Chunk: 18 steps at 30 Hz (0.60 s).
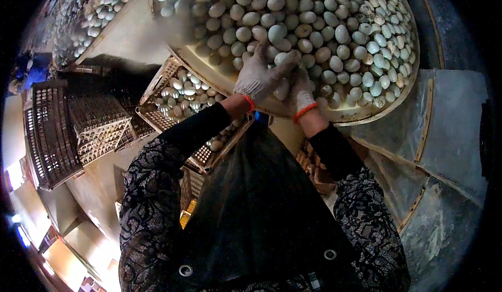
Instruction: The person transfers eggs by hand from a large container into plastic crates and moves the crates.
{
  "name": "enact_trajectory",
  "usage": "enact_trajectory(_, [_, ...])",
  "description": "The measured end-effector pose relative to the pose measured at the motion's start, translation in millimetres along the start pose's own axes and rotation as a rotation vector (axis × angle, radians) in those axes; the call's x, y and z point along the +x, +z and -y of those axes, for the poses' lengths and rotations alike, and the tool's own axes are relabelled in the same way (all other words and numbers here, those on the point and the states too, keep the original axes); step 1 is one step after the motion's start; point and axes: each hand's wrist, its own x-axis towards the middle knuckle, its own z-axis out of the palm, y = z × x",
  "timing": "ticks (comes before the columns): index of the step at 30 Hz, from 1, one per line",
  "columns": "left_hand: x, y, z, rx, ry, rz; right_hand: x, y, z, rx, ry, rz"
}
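Observation:
Pale green and whitish eggs [277, 33] fill a large round tub [361, 117] in front of me. Both my hands wear light knit gloves with orange cuffs and meet near the tub's front edge. My left hand [256, 76] lies over the eggs, its fingers bent around an egg [282, 58] beside the right fingers. My right hand [300, 88] is closed, its fingertips partly hidden, against another egg [281, 90] between the two hands.
Below the tub at left stands a plastic crate [157, 85] holding many eggs. Dark stacked crates [52, 130] are further left. Another container of eggs [107, 12] is at upper left. Grey sheeted panels [455, 135] lie at right, and a dark apron [256, 208] covers my front.

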Motion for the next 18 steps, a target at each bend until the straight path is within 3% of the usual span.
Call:
enact_trajectory(3, [-6.7,-16.4,-21.9,-0.106,0.077,0.050,7.7,-7.7,2.2,0.112,-0.052,0.166])
enact_trajectory(5, [-10.8,-23.1,-31.3,-0.097,0.065,0.045,-17.0,14.1,9.9,-0.199,-0.101,0.048])
enact_trajectory(6, [-8.9,-22.8,-29.8,-0.102,0.062,0.038,-3.7,2.4,9.0,-0.207,-0.098,0.051])
enact_trajectory(7, [-4.7,-21.9,-27.1,-0.108,0.148,-0.026,19.9,-20.7,7.2,-0.563,-0.390,0.130])
enact_trajectory(9, [1.0,-24.0,-24.0,-0.117,0.208,-0.103,19.6,-21.2,6.0,-0.928,-0.660,0.227])
enact_trajectory(11, [-0.2,-41.3,-22.9,-0.123,0.400,-0.217,-22.3,29.6,17.4,-0.563,-0.359,0.160])
enact_trajectory(12, [-3.9,-53.4,-21.4,-0.025,0.491,-0.314,-29.7,45.2,14.6,-0.572,-0.327,0.171])
enact_trajectory(13, [-7.7,-65.4,-19.9,0.074,0.570,-0.421,-31.4,61.4,11.1,-0.712,-0.525,0.315])
enact_trajectory(15, [-46.4,-95.0,-47.6,-0.057,0.226,-0.492,-23.6,79.3,-6.5,-0.852,-0.705,0.497])
enact_trajectory(16, [-55.3,-111.1,-43.0,-0.394,0.207,-0.349,-20.0,86.6,-19.5,-0.613,-0.484,0.532])
enact_trajectory(17, [-69.9,-129.0,-41.2,-0.413,0.265,-0.386,-30.6,102.8,-34.2,-0.377,-0.259,0.549])
enact_trajectory(18, [-78.7,-141.2,-28.5,-0.340,0.190,-0.452,-47.7,112.3,-47.7,-0.288,-0.117,0.681])
